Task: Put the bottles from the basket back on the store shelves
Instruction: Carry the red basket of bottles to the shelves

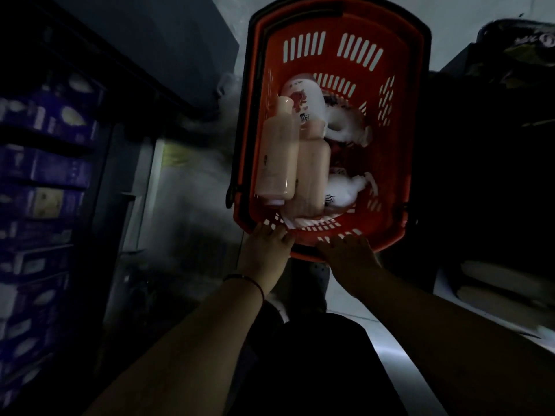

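Observation:
An orange plastic basket with black handles sits on the pale floor ahead of me. Inside lie two tall pink bottles side by side, a white bottle with a red flower print behind them, and more white bottles to their right, partly hidden. My left hand and my right hand both rest on the basket's near rim, fingers curled over its edge.
Dark store shelves with several blue boxes stand on the left. Another dim shelf with goods is on the right. A narrow strip of pale floor runs between them. The scene is very dark.

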A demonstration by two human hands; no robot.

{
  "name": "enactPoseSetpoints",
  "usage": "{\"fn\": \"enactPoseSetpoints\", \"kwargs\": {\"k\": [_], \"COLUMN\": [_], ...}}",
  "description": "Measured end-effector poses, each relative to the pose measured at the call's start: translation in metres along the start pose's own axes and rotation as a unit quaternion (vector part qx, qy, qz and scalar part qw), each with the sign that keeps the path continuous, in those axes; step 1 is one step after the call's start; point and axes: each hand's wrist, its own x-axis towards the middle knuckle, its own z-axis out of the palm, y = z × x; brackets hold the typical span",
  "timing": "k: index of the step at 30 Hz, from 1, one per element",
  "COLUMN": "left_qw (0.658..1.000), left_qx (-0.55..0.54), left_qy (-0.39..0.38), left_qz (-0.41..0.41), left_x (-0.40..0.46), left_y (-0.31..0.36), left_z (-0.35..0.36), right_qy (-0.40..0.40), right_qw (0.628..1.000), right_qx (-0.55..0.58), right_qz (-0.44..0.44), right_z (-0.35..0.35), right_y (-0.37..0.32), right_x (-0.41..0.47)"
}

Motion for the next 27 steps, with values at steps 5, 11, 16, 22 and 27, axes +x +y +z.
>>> {"fn": "enactPoseSetpoints", "kwargs": {"k": [5, 11, 16, 22, 27], "left_qw": [0.999, 0.987, 0.988, 0.967, 0.956], "left_qx": [-0.024, -0.119, -0.094, -0.141, -0.153], "left_qy": [-0.013, -0.017, 0.009, 0.056, 0.068], "left_qz": [-0.033, -0.107, -0.119, -0.207, -0.242], "left_x": [-0.054, -0.117, -0.159, -0.210, -0.248], "left_y": [0.012, 0.039, 0.076, 0.136, 0.185], "left_z": [0.029, 0.058, 0.098, 0.123, 0.152], "right_qy": [-0.128, -0.166, -0.207, -0.217, -0.251], "right_qw": [0.992, 0.983, 0.970, 0.954, 0.934], "right_qx": [-0.003, -0.023, -0.051, -0.120, -0.162], "right_qz": [-0.018, -0.078, -0.114, -0.168, -0.196], "right_z": [0.028, 0.059, 0.084, 0.119, 0.150], "right_y": [-0.023, -0.047, -0.051, -0.047, -0.043], "right_x": [-0.034, -0.075, -0.109, -0.151, -0.187]}}
